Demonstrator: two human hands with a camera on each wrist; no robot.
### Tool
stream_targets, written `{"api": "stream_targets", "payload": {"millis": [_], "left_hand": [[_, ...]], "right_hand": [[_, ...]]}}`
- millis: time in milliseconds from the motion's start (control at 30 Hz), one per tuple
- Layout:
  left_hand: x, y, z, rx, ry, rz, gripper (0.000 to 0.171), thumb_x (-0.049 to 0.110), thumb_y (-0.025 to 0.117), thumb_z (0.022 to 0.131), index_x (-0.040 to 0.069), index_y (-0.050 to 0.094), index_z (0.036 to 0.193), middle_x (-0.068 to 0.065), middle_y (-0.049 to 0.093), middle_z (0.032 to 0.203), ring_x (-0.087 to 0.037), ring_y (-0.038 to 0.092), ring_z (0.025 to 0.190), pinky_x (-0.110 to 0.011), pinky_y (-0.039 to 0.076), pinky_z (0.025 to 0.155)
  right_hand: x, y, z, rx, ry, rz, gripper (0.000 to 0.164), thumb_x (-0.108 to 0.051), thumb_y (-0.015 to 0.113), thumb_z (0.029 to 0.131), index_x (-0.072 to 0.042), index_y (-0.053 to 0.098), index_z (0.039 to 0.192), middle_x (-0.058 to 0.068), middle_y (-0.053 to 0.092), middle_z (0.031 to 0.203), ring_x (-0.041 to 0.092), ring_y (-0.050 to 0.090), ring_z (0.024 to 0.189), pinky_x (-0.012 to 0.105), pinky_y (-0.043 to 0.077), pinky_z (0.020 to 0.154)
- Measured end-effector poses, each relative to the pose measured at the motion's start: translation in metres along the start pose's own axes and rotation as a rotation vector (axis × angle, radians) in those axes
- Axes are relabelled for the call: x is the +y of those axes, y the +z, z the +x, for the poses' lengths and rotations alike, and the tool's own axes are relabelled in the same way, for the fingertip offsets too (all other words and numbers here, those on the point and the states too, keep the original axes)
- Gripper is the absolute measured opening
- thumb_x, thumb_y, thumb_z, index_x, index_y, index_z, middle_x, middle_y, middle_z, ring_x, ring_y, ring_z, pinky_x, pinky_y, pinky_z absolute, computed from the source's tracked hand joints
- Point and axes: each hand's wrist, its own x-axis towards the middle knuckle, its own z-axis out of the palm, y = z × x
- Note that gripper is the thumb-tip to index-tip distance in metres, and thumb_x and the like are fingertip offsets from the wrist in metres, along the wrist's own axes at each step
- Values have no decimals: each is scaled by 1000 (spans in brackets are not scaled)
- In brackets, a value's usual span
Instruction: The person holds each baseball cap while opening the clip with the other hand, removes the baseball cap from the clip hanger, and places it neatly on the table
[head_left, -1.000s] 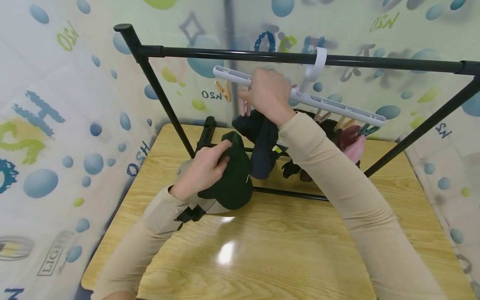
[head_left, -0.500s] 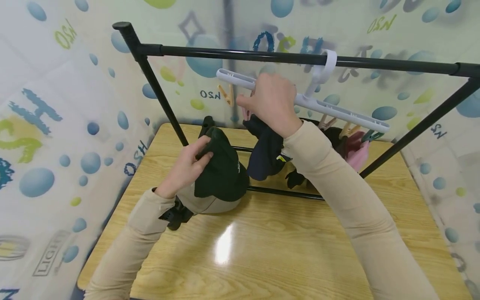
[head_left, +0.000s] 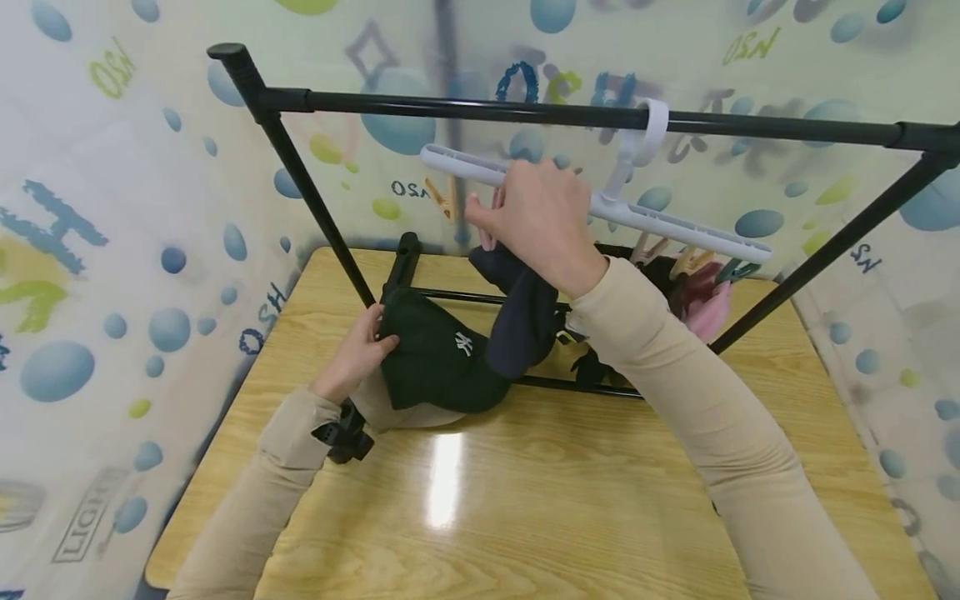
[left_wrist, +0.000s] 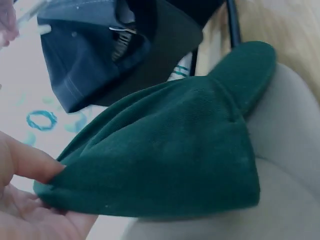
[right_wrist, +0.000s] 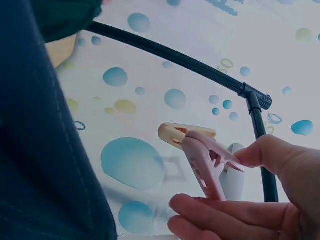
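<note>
My left hand [head_left: 356, 358] pinches the rear edge of a dark green cap [head_left: 431, 354] with a small white logo on its front. That cap lies over a beige cap [head_left: 412, 417] on the table; the left wrist view shows the pinched edge [left_wrist: 55, 185] between thumb and fingers. Higher up, my right hand [head_left: 543, 221] is at the white clip hanger [head_left: 675, 223]. Its thumb and fingers pinch a pink clothespin [right_wrist: 202, 160]. A navy cap [head_left: 525, 321] hangs just below the right hand, close beside the green one.
A black rack bar [head_left: 465, 107] carries the hanger by its hook [head_left: 655, 133]. A yellow clothespin [head_left: 444, 200] dangles at the hanger's left end. Dark and pink items [head_left: 708, 310] hang from clips at the right. The rack's lower bars cross the wooden table [head_left: 562, 492].
The left hand has moved left and down with the green cap, turning its logo toward me. The right hand stays at the hanger, which has shifted slightly.
</note>
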Motion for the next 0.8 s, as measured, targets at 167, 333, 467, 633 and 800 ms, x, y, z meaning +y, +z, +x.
{"api": "stream_targets", "payload": {"millis": [167,333,467,633,800], "left_hand": [[-21,-3,-5,15,-31,37,51,-4,43,98,-7,22,145,-32,27,144,-46,31,131,-56,30,104],[-32,-8,-9,33,-20,93,55,-4,42,99,-8,16,147,-32,20,147,-47,24,135,-57,26,106],[-33,-10,-10,37,-22,118,55,-3,43,98,-10,16,146,-33,22,147,-46,24,135,-57,25,106],[-33,-12,-15,54,-21,224,52,0,44,99,-9,21,145,-34,29,144,-48,30,132,-57,29,104],[-34,-12,-21,57,-46,278,50,3,46,99,-7,25,143,-37,39,136,-48,45,121,-56,39,96]], "right_hand": [[2,2,-3,25,-15,-24,46,-41,52,91,-21,66,51,-3,52,45,20,45,41,31,28,39],[3,3,-5,73,-35,-48,46,-39,53,92,-16,62,54,-2,46,46,19,43,42,30,26,40],[7,2,-8,61,-33,-82,47,-35,56,92,-11,51,52,0,34,47,19,35,44,30,23,43],[17,-3,-17,-5,-29,-73,49,-37,59,92,-10,50,53,1,35,48,20,38,45,30,23,42],[35,-15,-32,20,-28,-67,33,-33,60,93,-7,67,73,6,55,60,24,46,50,32,31,41]]}}
